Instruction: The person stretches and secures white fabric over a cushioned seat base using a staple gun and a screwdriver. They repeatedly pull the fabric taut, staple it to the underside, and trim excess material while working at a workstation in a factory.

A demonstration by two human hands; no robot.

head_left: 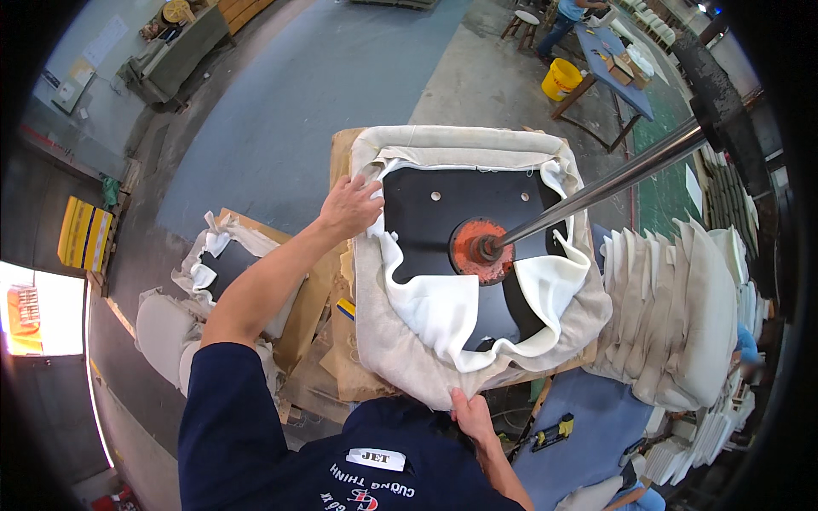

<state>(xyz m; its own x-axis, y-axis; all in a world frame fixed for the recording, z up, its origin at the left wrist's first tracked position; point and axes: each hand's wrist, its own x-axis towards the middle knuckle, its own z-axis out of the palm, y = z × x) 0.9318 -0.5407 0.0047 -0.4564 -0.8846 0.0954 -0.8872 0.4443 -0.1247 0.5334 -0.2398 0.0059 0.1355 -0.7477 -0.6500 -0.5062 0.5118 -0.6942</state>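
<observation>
An upside-down seat cushion lies before me, with a black base board (pixel 417 217) framed by white padding (pixel 439 307) and a beige fabric cover (pixel 396 362). At the left side, my left hand (pixel 351 207) is closed over the cover's edge, fingers curled onto the board's rim. Down at the near edge, my right hand (pixel 471 413) pinches the fabric between thumb and fingers. A red round press foot (pixel 482 251) on a slanting metal rod (pixel 601 181) bears on the board. Along the far side the cover is folded over the rim; on the near side the padding stands loose.
Stacked beige cushion covers (pixel 669 315) stand at the right, beside a blue surface carrying a yellow-black tool (pixel 554 433). Another partly covered seat (pixel 226 268) lies left. A yellow bucket (pixel 561 79) and a blue table (pixel 609 64) are farther off, where a person (pixel 567 17) stands.
</observation>
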